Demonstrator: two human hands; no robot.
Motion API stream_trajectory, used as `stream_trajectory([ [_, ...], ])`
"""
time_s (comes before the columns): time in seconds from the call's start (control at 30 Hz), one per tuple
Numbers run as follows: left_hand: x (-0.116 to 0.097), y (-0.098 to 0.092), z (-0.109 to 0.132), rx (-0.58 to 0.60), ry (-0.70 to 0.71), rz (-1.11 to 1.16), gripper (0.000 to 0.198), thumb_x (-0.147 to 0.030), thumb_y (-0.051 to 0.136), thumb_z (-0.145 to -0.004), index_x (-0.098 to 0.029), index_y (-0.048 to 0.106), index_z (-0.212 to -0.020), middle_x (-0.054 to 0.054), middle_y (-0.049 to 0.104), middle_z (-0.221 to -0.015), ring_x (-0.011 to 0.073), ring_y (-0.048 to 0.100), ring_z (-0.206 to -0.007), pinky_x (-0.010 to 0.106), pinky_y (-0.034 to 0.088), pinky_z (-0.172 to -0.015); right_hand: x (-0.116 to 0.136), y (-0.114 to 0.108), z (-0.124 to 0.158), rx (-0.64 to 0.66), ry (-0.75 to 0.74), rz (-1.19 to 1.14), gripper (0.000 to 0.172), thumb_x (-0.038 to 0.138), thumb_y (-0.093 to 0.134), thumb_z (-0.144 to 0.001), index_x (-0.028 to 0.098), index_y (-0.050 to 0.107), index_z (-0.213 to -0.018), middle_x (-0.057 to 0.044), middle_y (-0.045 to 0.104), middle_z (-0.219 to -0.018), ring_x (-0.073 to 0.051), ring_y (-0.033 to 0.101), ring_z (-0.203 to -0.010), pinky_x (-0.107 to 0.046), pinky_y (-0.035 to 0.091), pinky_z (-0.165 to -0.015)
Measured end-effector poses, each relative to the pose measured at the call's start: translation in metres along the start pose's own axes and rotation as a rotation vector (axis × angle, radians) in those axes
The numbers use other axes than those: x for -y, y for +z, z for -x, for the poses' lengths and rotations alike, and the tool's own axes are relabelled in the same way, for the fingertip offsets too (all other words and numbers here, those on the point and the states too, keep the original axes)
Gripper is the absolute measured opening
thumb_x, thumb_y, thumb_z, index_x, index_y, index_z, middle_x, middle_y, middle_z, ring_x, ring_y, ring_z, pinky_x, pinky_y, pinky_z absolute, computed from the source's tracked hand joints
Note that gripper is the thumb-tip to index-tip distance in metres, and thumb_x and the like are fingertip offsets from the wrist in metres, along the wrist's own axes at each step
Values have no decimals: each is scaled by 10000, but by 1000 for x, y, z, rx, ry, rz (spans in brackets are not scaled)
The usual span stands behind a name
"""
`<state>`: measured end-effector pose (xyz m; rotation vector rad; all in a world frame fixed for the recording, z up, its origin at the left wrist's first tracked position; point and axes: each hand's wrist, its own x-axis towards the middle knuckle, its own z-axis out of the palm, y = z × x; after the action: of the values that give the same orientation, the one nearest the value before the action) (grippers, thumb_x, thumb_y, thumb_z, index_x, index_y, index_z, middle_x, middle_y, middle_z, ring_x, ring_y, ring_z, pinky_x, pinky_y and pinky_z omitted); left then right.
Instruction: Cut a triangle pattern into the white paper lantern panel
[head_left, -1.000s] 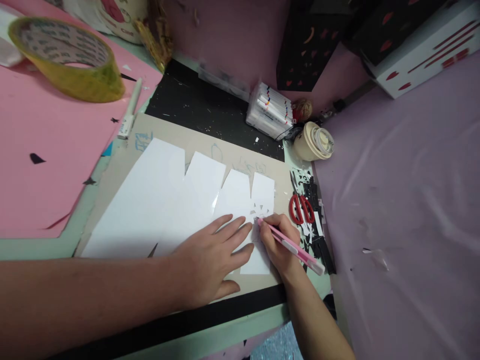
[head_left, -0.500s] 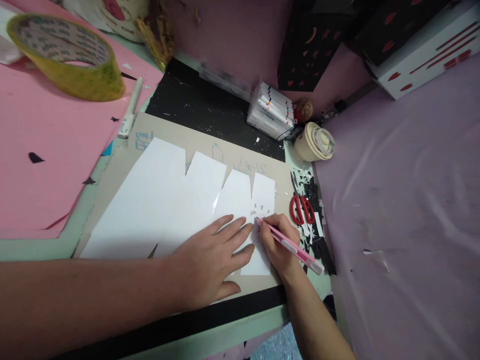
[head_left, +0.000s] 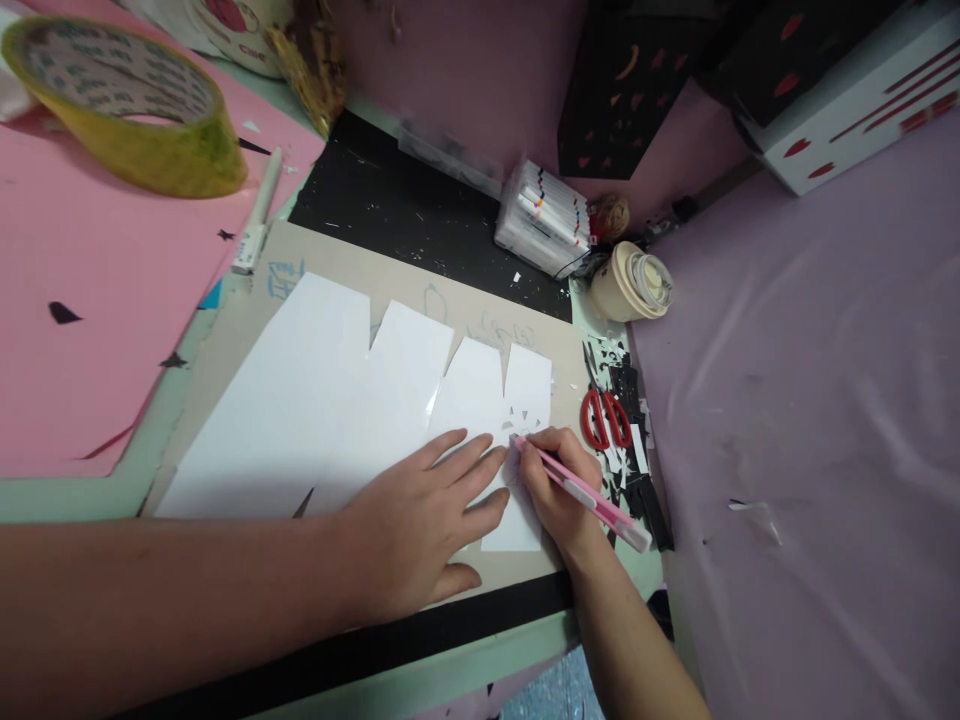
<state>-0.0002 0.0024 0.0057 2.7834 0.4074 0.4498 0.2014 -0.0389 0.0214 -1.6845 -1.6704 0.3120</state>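
Note:
A white paper cut-out with several pointed flaps lies on a tan cardboard sheet. My left hand rests flat on the paper, fingers stretched out and slightly apart. My right hand is closed round a pink craft knife, held like a pen. The knife's tip touches the paper just right of my left fingertips, beside several small cut-out holes in the rightmost flap.
Red-handled scissors lie among black and white paper scraps to the right. A tape roll and a white pen sit on pink paper at left. A marker case, a cream jar and decorated boxes stand behind.

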Motion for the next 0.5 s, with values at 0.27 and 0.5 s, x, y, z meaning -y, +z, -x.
stream_trajectory([
  [0.27, -1, 1, -1, -3, -5, 14, 637, -596, 564, -860, -179, 512, -1340, 173, 510, -1450, 339, 407, -1386, 505, 217, -1159, -8, 1, 4, 35, -93, 55, 117, 159, 616, -870, 215, 563, -782, 41, 573, -631, -105, 511, -529, -239, 415, -514],
  [0.5, 0, 0, 1, 3, -9, 43, 636, -591, 556, -870, -177, 505, -1351, 167, 487, -1474, 333, 382, -1405, 498, 203, -1170, -13, 0, 6, 81, -149, 35, 142, 128, 596, -864, 226, 524, -790, 37, 556, -679, -102, 476, -553, -240, 399, -529],
])
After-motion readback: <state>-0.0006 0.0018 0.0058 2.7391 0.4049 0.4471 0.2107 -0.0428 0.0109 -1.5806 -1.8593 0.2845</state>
